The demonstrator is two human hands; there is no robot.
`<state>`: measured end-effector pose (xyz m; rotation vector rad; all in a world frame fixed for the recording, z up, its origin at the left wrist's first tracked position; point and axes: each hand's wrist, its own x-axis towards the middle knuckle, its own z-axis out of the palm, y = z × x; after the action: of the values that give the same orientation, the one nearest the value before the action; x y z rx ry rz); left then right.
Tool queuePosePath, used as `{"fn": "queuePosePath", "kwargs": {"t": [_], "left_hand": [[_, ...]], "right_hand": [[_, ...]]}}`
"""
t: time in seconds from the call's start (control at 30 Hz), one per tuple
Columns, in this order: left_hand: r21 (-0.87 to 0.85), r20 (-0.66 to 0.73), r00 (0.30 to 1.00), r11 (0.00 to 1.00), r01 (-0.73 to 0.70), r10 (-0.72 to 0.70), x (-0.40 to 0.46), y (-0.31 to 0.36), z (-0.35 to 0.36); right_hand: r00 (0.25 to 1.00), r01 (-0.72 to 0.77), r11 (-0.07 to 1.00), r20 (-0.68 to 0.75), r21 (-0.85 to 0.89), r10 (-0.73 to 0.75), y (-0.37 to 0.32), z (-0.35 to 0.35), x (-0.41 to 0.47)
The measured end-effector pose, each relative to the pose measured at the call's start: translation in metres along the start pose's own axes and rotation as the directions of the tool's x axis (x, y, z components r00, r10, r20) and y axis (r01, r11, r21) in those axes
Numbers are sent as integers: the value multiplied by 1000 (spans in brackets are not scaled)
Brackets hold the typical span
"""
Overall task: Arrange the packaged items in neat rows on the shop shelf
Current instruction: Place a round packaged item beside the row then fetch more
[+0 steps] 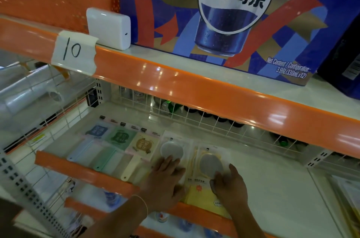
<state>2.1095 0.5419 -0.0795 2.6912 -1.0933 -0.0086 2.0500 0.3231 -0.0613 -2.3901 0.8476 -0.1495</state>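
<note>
Left hand (165,176) lies flat, fingers straight and spread, pressing on the lower part of a white-carded pack (172,149) with a round grey disc under clear plastic; right hand (228,185) sits on the neighbouring yellow pack (204,196), fingers bent over the lower edge of its own grey disc, thumb up along the right side, though whether it truly grips the pack or just rests on it I cannot tell. The two packs lie side by side, flat on the white shelf (272,179), the yellow one's bottom edge reaching the orange front lip. To the left, a tidy row: a blue pack (97,131), a green pack (120,137) and a cream pack (144,145), edges touching or nearly so, each with a long handle in matching colour pointing toward the front. Behind them runs a white wire divider (194,116) with cans beyond it. Above, on the upper shelf's orange edge, a paper tag marked 10 (75,51), a white box (109,28) and a big Pepsi carton (224,19)
</note>
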Motion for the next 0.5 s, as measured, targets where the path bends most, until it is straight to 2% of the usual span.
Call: {"fn": "queuePosePath", "kwargs": {"t": [0.07,0.2,0.37,0.47,0.5], "left_hand": [[30,-12,1000,1000,3,-3,0,-1,2],[37,74,997,999,23,-25,2,1,-1],[27,62,998,1000,-9,7,1,2,1],[37,-32,999,999,-29,30,2,0,3],[32,-22,999,999,-24,24,2,1,3]], "right_hand": [[999,28,996,-41,-81,-32,1,5,0],[992,63,972,-91,-227,-86,8,23,0],[985,81,970,-131,-230,-114,3,23,-8],[982,101,970,-134,-219,-133,4,23,-7],[981,106,972,-138,-208,-136,4,23,-7]]}}
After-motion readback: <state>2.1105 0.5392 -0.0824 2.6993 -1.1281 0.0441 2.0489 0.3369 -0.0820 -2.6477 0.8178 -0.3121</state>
